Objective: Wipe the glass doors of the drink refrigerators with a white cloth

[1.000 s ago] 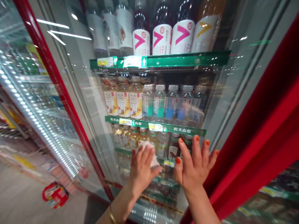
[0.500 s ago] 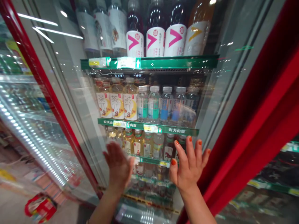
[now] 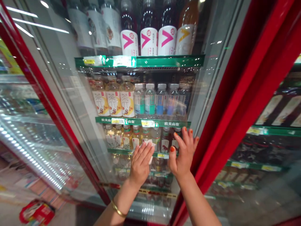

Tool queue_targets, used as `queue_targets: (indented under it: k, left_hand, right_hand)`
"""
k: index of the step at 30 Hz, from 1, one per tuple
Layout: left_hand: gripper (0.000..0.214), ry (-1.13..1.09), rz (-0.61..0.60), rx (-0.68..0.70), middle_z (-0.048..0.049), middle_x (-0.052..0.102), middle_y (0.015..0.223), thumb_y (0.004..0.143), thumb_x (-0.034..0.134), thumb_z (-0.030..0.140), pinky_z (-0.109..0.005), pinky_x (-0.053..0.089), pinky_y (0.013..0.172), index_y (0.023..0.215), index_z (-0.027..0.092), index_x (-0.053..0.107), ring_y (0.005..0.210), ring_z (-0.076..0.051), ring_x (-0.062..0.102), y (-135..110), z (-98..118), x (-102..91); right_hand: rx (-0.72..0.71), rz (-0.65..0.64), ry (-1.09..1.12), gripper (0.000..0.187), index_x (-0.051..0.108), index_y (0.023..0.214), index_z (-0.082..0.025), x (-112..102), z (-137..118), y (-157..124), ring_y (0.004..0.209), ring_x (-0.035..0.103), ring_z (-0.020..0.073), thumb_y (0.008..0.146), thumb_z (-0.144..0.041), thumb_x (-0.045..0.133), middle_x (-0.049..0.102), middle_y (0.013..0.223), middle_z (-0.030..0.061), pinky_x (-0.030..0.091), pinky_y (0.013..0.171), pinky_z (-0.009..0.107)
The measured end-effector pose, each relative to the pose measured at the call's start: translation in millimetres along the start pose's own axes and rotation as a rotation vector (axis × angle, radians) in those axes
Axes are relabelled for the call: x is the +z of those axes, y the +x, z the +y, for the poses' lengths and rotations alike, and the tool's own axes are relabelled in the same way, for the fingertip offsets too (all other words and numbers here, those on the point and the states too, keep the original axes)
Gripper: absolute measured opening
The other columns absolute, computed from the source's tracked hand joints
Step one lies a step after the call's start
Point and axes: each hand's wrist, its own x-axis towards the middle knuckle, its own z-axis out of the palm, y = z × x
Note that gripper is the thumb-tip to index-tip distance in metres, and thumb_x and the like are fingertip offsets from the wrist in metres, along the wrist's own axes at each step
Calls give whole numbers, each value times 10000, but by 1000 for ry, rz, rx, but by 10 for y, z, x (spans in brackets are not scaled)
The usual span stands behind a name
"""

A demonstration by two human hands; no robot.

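My left hand [image 3: 140,165] lies with its fingers together over a folded white tissue [image 3: 150,159], pressing it to the glass door [image 3: 150,205] of a drinks cooler. Most of the tissue is hidden under the fingers; only its edges show. A gold bangle [image 3: 117,209] circles the left wrist. To the right, my right hand [image 3: 184,155] has its orange-nailed fingers spread at the glass and holds nothing. It is close to the red door frame [image 3: 225,124]. Behind the glass, small bottles [image 3: 136,136] stand on a shelf around the height of both hands.
Higher shelves hold tea bottles [image 3: 114,100], small clear-capped bottles [image 3: 150,100] and large bottles with white labels [image 3: 149,40]. Another glass-fronted cooler [image 3: 268,131] adjoins on the right. At the lower left, a red package [image 3: 37,212] rests near the floor beside a lit strip [image 3: 30,153].
My left hand has swung right across the glass with the tissue, and its bangle has come into view. The right hand stays spread, a little farther left in view as the camera shifts.
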Motion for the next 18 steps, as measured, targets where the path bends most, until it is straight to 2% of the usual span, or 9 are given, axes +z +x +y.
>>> queue_targets:
  k: [2, 5, 7, 8, 10, 12, 14, 16, 18]
  left_hand:
    - [665, -50, 39, -128, -9, 607, 1652, 1092, 406, 106, -269, 421, 1336, 1712, 346, 425, 1566, -100, 530, 22, 111, -120]
    - [643, -369, 47, -580, -65, 452, 1768, 1139, 374, 257, -265, 529, 1239, 1774, 313, 285, 1581, -150, 524, 165, 466, -292]
    - [634, -682, -32, -881, -41, 442, 1778, 1160, 287, 426, -344, 495, 1302, 1787, 360, 227, 1604, -179, 502, 236, 706, -415]
    - [655, -794, -102, -954, -44, 467, 1765, 1153, 201, 505, -406, 451, 1350, 1792, 361, 209, 1623, -198, 478, 248, 794, -478]
    - [776, -854, -246, -926, -85, 513, 1737, 1097, -11, 588, -497, 370, 1404, 1801, 316, 175, 1663, -225, 417, 220, 888, -598]
    - [866, -794, -319, -801, -115, 473, 1765, 1038, -106, 624, -538, 369, 1404, 1808, 288, 105, 1695, -247, 356, 136, 889, -700]
    - [835, -675, -310, -696, -114, 341, 1836, 1053, -23, 641, -551, 383, 1397, 1809, 287, 17, 1720, -274, 295, 27, 826, -783]
    - [775, -510, -263, -614, -98, 249, 1871, 1105, 159, 596, -526, 392, 1395, 1812, 304, 34, 1729, -281, 279, -67, 710, -851]
    - [722, -310, -193, -519, -73, 256, 1872, 1125, 350, 465, -505, 368, 1409, 1806, 332, 151, 1731, -270, 282, -116, 530, -902]
  right_hand:
    - [114, -19, 138, 593, 434, 1712, -329, -53, -181, -116, 1745, 279, 204, 1129, -228, 469, 330, 1865, -18, 206, 1457, 536]
    - [201, -138, 343, 645, 295, 1779, -265, -97, -588, -295, 1746, 280, 257, 1175, -453, 421, 273, 1885, 73, 364, 1401, 546]
    - [204, -245, 430, 789, 169, 1813, -208, -107, -853, -364, 1760, 213, 302, 1162, -599, 384, 189, 1899, 130, 394, 1383, 563]
    - [209, -281, 449, 787, 143, 1819, -209, -117, -951, -372, 1758, 212, 303, 1167, -588, 370, 188, 1897, 134, 406, 1378, 556]
    - [253, -301, 441, 658, 204, 1813, -278, -165, -1035, -322, 1722, 328, 263, 1190, -424, 357, 312, 1863, 99, 470, 1345, 496]
    - [339, -234, 365, 621, 279, 1793, -340, -249, -944, -169, 1652, 470, 222, 1181, -263, 349, 460, 1796, 66, 547, 1278, 429]
    - [364, -61, 211, 635, 288, 1794, -325, -312, -713, 85, 1650, 479, 259, 1169, -238, 358, 467, 1791, 87, 541, 1282, 484]
    - [279, 88, -18, 656, 248, 1808, -275, -264, -434, 379, 1719, 339, 346, 1162, -262, 358, 359, 1843, 131, 418, 1350, 641]
    - [128, 79, -235, 692, 199, 1818, -233, -72, -224, 597, 1758, 188, 406, 1155, -293, 386, 262, 1874, 160, 260, 1380, 753]
